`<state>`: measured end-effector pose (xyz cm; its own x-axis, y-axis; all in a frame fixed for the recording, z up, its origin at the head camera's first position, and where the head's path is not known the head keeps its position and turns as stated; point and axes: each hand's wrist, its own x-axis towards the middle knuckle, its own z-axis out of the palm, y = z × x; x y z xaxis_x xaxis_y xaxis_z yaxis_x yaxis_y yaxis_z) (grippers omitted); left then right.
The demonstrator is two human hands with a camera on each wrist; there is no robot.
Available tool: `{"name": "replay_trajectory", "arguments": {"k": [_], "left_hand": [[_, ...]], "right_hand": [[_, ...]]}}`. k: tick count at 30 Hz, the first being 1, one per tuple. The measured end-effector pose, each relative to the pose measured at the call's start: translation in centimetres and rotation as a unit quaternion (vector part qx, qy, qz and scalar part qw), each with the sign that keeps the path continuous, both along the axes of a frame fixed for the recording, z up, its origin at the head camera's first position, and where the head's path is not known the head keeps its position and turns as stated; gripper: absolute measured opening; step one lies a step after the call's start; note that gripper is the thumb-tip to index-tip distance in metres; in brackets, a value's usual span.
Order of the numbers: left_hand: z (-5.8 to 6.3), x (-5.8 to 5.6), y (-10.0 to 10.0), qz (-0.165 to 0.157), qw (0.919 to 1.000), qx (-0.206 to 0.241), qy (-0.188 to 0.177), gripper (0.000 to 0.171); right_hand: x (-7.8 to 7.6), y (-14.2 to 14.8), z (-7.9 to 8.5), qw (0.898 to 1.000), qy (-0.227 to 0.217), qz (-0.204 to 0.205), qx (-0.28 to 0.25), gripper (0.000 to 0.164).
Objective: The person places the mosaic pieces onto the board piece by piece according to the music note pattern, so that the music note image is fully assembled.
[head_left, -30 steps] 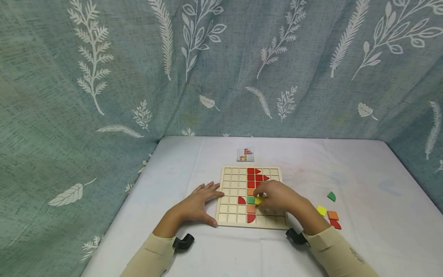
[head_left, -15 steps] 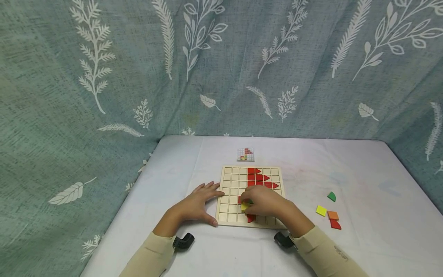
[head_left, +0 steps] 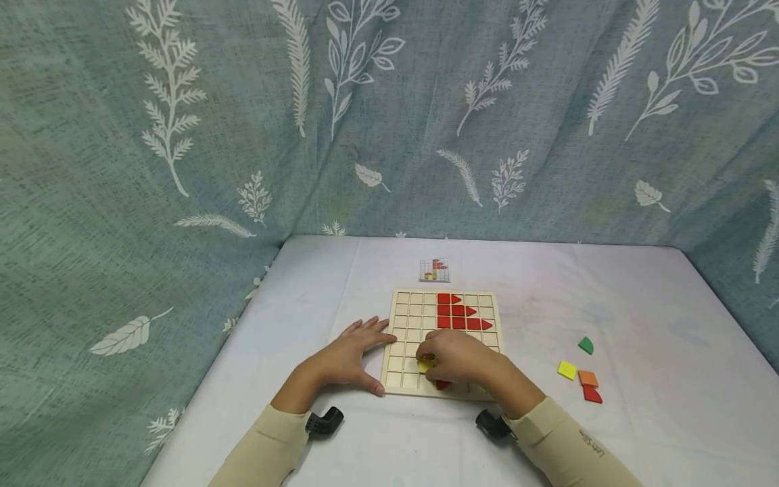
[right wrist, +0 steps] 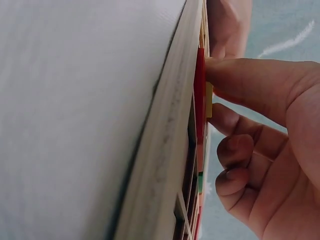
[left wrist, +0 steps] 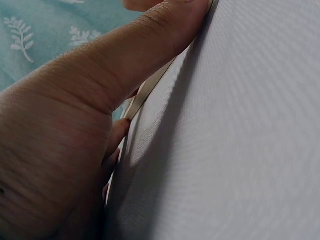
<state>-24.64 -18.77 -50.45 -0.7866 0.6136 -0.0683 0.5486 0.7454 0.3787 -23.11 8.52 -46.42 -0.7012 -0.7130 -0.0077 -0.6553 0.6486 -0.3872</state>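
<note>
- Right hand [head_left: 456, 355] pinches a yellow tile [head_left: 425, 366] at the lower part of the gridded board [head_left: 409, 348]
- Left hand [head_left: 347, 358], fingers spread, touches the board's left edge
- A green piece [head_left: 585, 345] lies on the surface [head_left: 645, 318], to the board's right

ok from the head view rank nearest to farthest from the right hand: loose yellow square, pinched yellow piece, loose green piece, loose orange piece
1. Pinched yellow piece: held by the right hand, at the board.
2. Loose yellow square: right of the board.
3. Loose green piece and loose orange piece: farther right; too close to call.
</note>
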Motion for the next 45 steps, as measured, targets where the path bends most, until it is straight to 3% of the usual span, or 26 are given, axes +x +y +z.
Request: {"name": "replay_trajectory", "arguments": {"k": [13,33,45], "left_hand": [[0.2,-0.1,0.2,0.002,1.0,0.002,0.005,0.109],[0.3,0.0,0.1,-0.006,1.0,0.003,0.004,0.108],[0.3,0.1,0.2,0.003,1.0,0.005,0.0,0.108]], "right_hand": [[-0.4,0.2,0.1,1.0,-0.001,-0.02,0.024,0.018],[-0.4,-0.3,0.1,1.0,-0.006,-0.008,-0.008,0.022],[-0.9,2.9,0.8,0.999,0.003,-0.021,-0.042,0.018]]}}
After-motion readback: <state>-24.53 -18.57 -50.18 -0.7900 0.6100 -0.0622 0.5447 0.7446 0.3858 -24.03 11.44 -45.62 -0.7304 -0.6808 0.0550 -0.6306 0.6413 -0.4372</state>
